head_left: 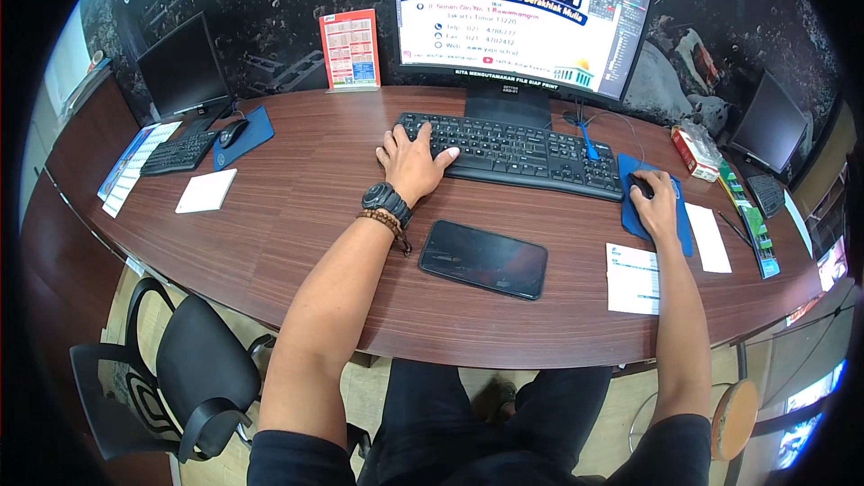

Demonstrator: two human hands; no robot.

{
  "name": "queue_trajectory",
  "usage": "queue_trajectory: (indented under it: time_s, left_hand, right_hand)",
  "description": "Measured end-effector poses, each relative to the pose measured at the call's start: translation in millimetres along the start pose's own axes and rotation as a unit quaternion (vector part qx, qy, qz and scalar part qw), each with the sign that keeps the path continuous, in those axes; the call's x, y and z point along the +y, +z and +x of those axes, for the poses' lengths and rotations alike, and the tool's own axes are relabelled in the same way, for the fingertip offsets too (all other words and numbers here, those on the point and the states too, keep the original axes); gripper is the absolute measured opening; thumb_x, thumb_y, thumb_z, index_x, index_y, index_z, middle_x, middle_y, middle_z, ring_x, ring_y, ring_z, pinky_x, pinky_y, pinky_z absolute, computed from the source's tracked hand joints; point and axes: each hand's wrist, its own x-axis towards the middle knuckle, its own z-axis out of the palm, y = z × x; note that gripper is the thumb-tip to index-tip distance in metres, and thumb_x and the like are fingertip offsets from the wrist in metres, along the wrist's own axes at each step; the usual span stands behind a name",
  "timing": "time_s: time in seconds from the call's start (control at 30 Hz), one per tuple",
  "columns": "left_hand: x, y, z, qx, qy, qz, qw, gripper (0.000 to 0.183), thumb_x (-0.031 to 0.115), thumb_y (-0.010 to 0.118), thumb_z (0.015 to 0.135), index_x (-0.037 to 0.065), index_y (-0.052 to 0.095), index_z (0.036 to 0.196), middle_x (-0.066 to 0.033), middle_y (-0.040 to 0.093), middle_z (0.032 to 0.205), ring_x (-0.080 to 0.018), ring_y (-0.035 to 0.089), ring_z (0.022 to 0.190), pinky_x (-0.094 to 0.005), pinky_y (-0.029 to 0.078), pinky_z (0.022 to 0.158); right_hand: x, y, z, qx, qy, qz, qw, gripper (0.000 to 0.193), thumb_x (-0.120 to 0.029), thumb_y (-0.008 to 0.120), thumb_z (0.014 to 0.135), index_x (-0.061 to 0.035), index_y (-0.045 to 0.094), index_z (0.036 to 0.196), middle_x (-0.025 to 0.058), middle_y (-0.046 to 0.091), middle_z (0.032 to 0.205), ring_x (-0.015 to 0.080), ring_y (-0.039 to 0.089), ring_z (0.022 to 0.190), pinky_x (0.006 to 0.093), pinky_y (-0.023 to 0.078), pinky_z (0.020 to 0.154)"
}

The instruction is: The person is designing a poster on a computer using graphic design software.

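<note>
My left hand (414,162) rests with spread fingers on the left end of a black keyboard (517,152). A dark watch (387,202) and a string of brown beads (385,219) circle that wrist. My right hand (657,202) is curled over a black computer mouse (640,185) on a blue mouse pad (682,229); the palm hides part of the mouse. Between my forearms a black smartphone (484,258) lies flat, its screen dark. Behind the keyboard a lit monitor (522,13) displays a poster layout with blue lettering and a small mosque drawing.
A printed paper (633,279) lies partly under my right forearm, beside a white sheet (708,238). A red-and-white box (695,153) stands at the right. Another monitor (185,66) and keyboard (178,152) occupy the left. A red calendar (351,49) stands behind; a black chair (202,364) is lower left.
</note>
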Motion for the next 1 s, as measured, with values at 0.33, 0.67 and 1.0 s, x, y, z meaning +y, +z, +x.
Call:
queue_trajectory:
  time_s: [0.33,0.67,1.0]
  left_hand:
    - [2.2,-2.0,-1.8,-0.004,0.000,-0.002,1.000,0.075,0.057,0.061,0.092,0.007,0.046,0.146,-0.0324,0.034,0.147,-0.0476,0.028,0.139,-0.0647,0.020,0.112]
    - [2.2,-2.2,-2.1,-0.006,-0.002,0.004,1.000,0.076,0.057,0.062,0.091,0.006,0.047,0.145,-0.0326,0.035,0.147,-0.0477,0.029,0.139,-0.0648,0.020,0.112]
    - [19.2,-14.0,5.5,-0.067,0.006,0.018,0.998,0.080,0.064,0.060,0.089,0.010,0.048,0.147,-0.0333,0.028,0.152,-0.0490,0.026,0.142,-0.0650,0.022,0.112]
  right_hand:
    - [2.1,0.5,0.5,0.007,-0.011,-0.003,1.000,0.034,-0.020,0.067,0.080,-0.0037,0.072,0.109,0.0199,0.062,0.117,0.0367,0.062,0.109,0.0427,0.048,0.099]
    - [3.9,1.7,0.3,0.008,-0.014,-0.005,1.000,0.033,-0.020,0.067,0.080,-0.0044,0.072,0.109,0.0196,0.062,0.117,0.0370,0.061,0.110,0.0431,0.048,0.098]
    - [-1.2,-0.1,-1.0,0.032,0.005,0.016,0.999,0.034,-0.019,0.067,0.080,-0.0049,0.071,0.111,0.0187,0.061,0.118,0.0368,0.061,0.111,0.0429,0.048,0.098]
